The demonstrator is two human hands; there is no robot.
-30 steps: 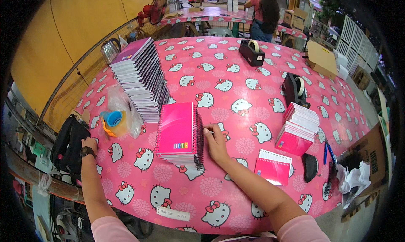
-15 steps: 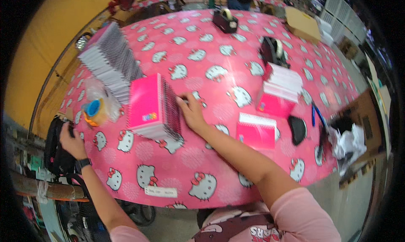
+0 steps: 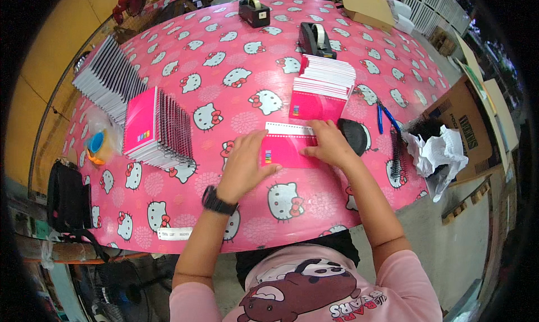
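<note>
In front of me on the table lies a small pink notebook (image 3: 289, 153) with no wire binding, a punched white strip along its far edge. My left hand (image 3: 245, 160) grips its left side, fingers along the edge and thumb at the near corner. My right hand (image 3: 330, 145) holds its right side, thumb over the cover. Just behind stands a stack of similar unbound pink notebooks (image 3: 319, 104), with white punched edges fanned out. To the left are a stack of wire-bound pink notebooks (image 3: 141, 119) and a taller pile of bound notebooks (image 3: 109, 77).
Blue-handled pliers (image 3: 380, 118), a black rounded object (image 3: 353, 136) and black wire coils (image 3: 396, 162) lie at the right. Beyond them are crumpled white paper (image 3: 441, 153) and a cardboard box (image 3: 477, 128). Tape dispensers (image 3: 317, 40) stand farther back. Tape rolls (image 3: 96, 145) sit left.
My right hand has left the bound stack, and my left hand has come over from the table's left edge. Both now hold the unbound notebook. The view has shifted to the right.
</note>
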